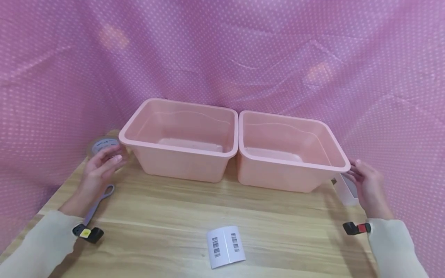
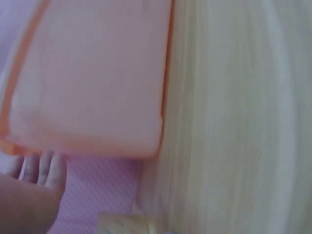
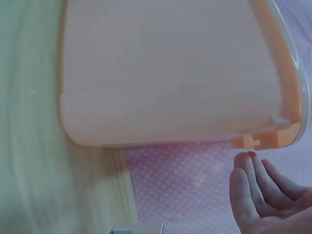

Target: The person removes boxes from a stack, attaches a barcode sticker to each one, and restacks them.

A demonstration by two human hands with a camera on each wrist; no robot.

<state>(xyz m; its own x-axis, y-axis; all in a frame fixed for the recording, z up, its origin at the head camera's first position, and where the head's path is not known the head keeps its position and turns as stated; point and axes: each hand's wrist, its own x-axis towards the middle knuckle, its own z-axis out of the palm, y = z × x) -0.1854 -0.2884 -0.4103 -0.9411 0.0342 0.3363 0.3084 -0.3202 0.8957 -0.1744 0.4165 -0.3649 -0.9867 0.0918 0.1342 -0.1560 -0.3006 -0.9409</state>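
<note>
Two pink plastic bins stand side by side, a left bin [image 1: 180, 164] and a right bin [image 1: 278, 175], with their rims close together. My left hand [image 1: 99, 166] is at the outer end of the left bin, its fingers just at or under the rim; contact is hard to tell. In the left wrist view, the fingertips [image 2: 45, 168] reach up to the bin's rim corner. At the far end of the right bin is my right hand [image 1: 370, 185], its fingers loosely bent. The right wrist view shows the fingertips [image 3: 243, 158] slightly below the rim.
A folded white paper with barcodes [image 1: 226, 247] lies at the front of the wooden table [image 1: 167, 216]. Beside my left hand are a tape roll [image 1: 104, 143] and a light purple looped handle [image 1: 104, 195]. A small white box [image 1: 345, 191] sits behind my right hand. Pink dotted cloth [image 1: 222, 50] encloses the table.
</note>
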